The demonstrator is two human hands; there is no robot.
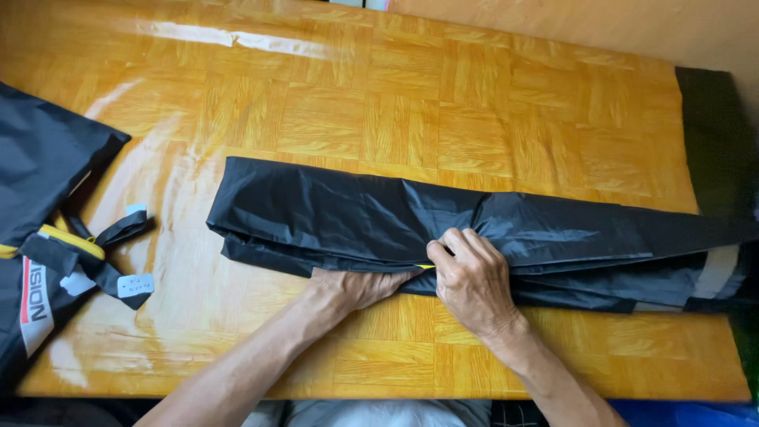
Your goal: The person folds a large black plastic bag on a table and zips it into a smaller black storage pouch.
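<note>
The right hand (472, 278) is curled over the near edge of a long folded black fabric bundle (332, 213), fingers bent and pinching the cloth between thumb and fingertips, with a sliver of yellow showing just at its thumb. The left hand (360, 286) lies at nine o'clock of the right one, touching it, its fingers tucked under the bundle's near fold so that only the back of the hand shows; it seems to grip the fabric from beneath, though the fingers are hidden. The bundle stretches across the middle of the table (395, 103) from about nine o'clock to three o'clock, running off the right side. The tabletop is glossy orange wood-pattern parquet with a bright streak of glare. At the far nine o'clock edge lies a second black bag (39, 158) with yellow trim, straps and white tags.
</note>
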